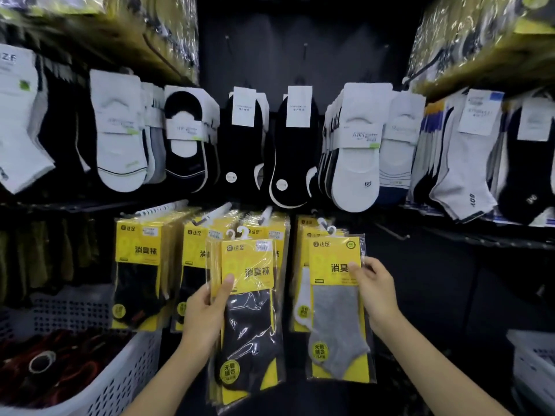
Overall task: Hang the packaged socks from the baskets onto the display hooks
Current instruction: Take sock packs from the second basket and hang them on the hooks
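Right hand (372, 292) first: thumb flat on the front of the yellow card, the other fingers (370, 269) curled round the right edge, so it's pinching the grey sock pack (336, 319) by the side of its upper half. The pack hangs upright, long axis straight up and down. Its white plastic hanger (329, 229) is at the top, above and a bit left of those fingers. That's the bit that matters, since the hanger is what has to ride onto the display prong. It sits right in front of the rightmost row of yellow packs (302, 235) already hung on the wall. I can't tell whether it's threaded on or just held against them (the prong itself is hidden behind the cards). The left hand (204, 313) is busy. Its thumb presses the front of a stack of dark sock packs (249, 319) and its fingers are wrapped behind the left edge. That stack is also upright, with its little hangers poking up in front of the middle rows. So the right hand is the nearer one to that rightmost row, and I'd guess the next move is a short push up and back. The white basket (132, 364) sits low on the left, well apart from both hands.
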Motion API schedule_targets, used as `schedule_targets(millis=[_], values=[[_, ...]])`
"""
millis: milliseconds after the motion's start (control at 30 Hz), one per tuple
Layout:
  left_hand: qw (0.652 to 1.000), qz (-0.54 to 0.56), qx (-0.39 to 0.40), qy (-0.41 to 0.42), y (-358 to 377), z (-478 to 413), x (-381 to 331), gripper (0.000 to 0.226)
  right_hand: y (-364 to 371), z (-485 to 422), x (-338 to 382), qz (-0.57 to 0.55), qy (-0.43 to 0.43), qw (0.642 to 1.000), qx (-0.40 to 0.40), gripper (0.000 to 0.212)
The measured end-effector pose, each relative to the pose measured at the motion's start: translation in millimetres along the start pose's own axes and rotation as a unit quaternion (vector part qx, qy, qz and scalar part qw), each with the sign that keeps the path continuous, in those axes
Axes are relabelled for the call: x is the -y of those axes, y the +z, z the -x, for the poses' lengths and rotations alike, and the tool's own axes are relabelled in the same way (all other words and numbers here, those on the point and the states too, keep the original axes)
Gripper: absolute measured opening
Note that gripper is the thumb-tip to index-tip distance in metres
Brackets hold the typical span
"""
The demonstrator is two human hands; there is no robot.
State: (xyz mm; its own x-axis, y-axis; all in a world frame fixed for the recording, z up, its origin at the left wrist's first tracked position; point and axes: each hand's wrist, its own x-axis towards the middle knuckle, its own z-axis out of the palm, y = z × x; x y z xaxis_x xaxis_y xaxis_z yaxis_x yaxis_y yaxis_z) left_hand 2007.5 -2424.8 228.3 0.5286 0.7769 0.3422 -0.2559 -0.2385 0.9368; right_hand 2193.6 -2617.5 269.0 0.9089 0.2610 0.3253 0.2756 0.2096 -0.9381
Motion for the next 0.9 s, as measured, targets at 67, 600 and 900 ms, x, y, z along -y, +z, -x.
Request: schedule_targets(millis=[67,600,900], values=[[1.000,0.003,0.006,-0.004,-0.6,-0.6,-1.0,0.043,6.5,-7.3,-4.9,0.008,0.006,1.000,-0.002,0.004],[0.999,0.027,0.010,-0.025,14.0,13.8,-5.0,0.022,11.9,-12.4,-46.2,0.030,0.146,0.983,-0.107,0.020],[0.993,0.104,0.029,-0.044,45.5,33.1,-6.6,0.036,35.0,62.7,3.2,-0.034,0.062,0.983,0.171,0.023]])
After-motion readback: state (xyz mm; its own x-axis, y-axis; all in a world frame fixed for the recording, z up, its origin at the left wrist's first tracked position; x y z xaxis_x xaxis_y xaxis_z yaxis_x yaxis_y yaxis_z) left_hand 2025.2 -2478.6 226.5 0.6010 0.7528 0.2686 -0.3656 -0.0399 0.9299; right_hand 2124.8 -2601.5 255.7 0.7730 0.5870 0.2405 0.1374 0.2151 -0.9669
